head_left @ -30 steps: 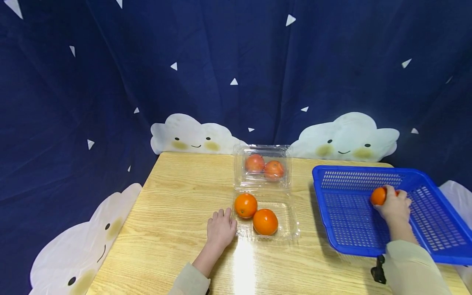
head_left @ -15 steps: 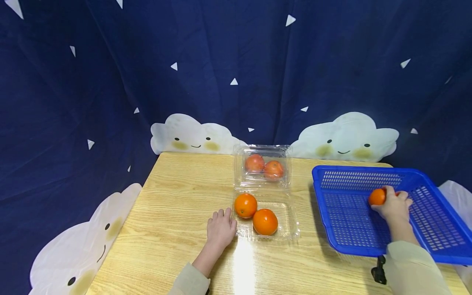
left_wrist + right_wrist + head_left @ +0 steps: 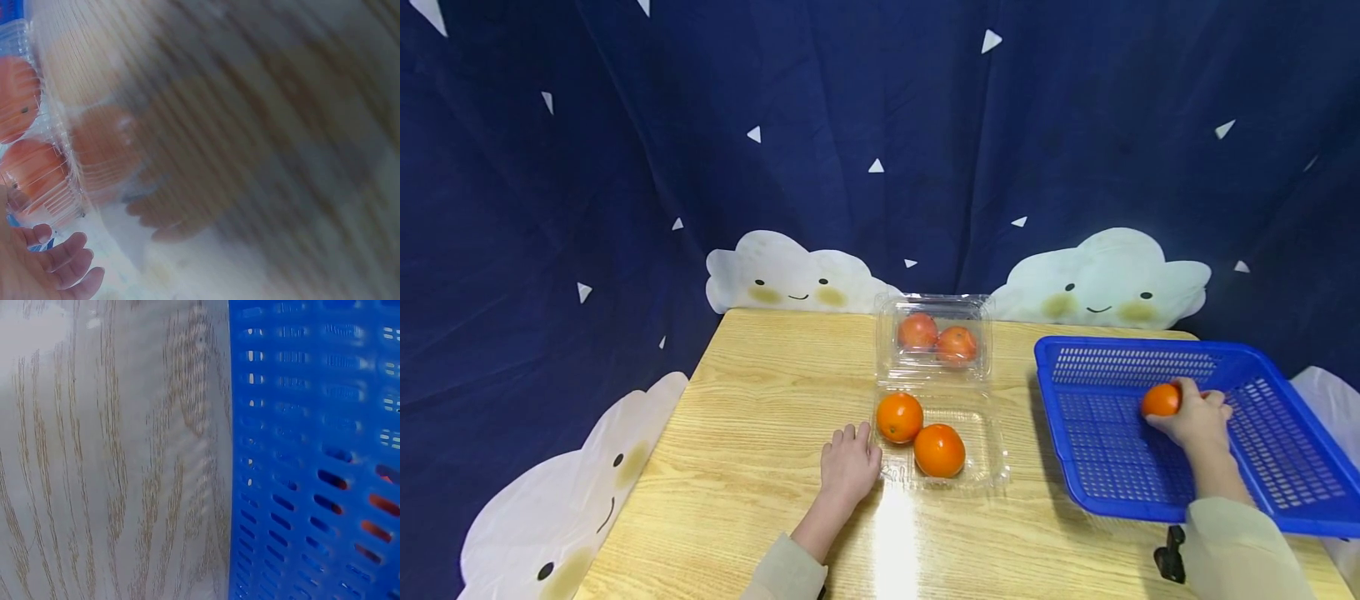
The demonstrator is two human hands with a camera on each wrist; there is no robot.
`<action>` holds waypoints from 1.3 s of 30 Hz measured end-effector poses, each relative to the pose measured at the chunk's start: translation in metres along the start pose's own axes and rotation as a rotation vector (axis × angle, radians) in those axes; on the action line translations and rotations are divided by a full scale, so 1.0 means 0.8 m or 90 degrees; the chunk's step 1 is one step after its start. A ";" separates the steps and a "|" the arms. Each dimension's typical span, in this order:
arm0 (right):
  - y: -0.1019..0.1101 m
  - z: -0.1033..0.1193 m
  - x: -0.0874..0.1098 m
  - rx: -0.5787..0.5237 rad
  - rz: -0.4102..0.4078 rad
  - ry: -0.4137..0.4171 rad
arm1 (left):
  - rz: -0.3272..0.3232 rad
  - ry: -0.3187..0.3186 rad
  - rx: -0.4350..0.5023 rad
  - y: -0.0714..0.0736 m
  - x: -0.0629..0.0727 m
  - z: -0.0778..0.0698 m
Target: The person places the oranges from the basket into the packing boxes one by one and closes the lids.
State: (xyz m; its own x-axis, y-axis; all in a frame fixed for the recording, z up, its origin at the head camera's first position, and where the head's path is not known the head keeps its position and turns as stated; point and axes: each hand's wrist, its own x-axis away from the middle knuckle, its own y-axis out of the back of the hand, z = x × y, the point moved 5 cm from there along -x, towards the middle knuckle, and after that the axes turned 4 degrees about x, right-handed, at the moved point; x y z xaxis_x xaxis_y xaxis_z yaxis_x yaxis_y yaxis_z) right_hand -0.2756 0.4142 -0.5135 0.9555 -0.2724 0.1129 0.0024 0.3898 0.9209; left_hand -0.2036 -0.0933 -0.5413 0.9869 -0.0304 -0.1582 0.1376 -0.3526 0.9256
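My right hand (image 3: 1198,421) reaches into a blue plastic basket (image 3: 1052,417) on the right and grips an orange (image 3: 1160,400) by its right side. In the right wrist view, the basket wall (image 3: 281,425) hides that hand, and bits of orange show through its slots. My left hand (image 3: 852,462) rests on the table at the left edge of a clear plastic clamshell tray (image 3: 981,417), fingers loosely bent and holding nothing. Two oranges, one at the left (image 3: 899,418) and one in front (image 3: 939,451), sit in the tray.
Behind the tray, two paler reddish-orange fruits (image 3: 957,345) show through clear plastic (image 3: 895,367). The wooden table (image 3: 760,400) is backed by a dark blue curtain (image 3: 820,125) with cloud shapes. A black clip-like piece (image 3: 1170,554) hangs by the right sleeve.
My right hand has shifted the orange slightly to the left inside the basket. The left hand, the tray and its oranges stay in place.
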 end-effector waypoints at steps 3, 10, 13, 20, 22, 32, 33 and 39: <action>0.000 0.004 0.002 -0.003 -0.009 0.005 | 0.016 0.009 0.001 -0.003 -0.001 0.002; 0.006 0.013 0.007 -0.007 -0.047 0.023 | 0.037 0.017 -0.004 -0.004 -0.003 0.003; 0.009 0.016 0.010 -0.013 -0.061 0.027 | 0.037 0.017 -0.002 -0.003 -0.003 0.003; 0.011 0.024 0.018 -0.037 -0.095 0.033 | 0.035 0.015 -0.001 -0.004 -0.002 0.003; 0.010 0.026 0.020 -0.043 -0.100 0.036 | 0.036 0.015 -0.001 -0.005 -0.002 0.003; 0.014 0.042 0.030 -0.068 -0.122 0.040 | 0.030 0.016 -0.009 -0.003 -0.003 0.003; 0.014 0.043 0.032 -0.069 -0.123 0.039 | 0.031 0.016 -0.008 -0.004 -0.003 0.003; 0.019 0.052 0.040 -0.072 -0.138 0.041 | 0.034 0.019 0.000 -0.006 -0.002 0.003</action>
State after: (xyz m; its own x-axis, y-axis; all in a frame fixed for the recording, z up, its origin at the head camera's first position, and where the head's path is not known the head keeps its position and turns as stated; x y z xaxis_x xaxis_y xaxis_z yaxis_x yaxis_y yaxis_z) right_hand -0.2571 0.3746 -0.4806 0.9457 -0.3059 -0.1097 0.2388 0.4255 0.8729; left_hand -0.2064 -0.0938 -0.5463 0.9950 -0.0206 -0.0979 0.0845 -0.3513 0.9325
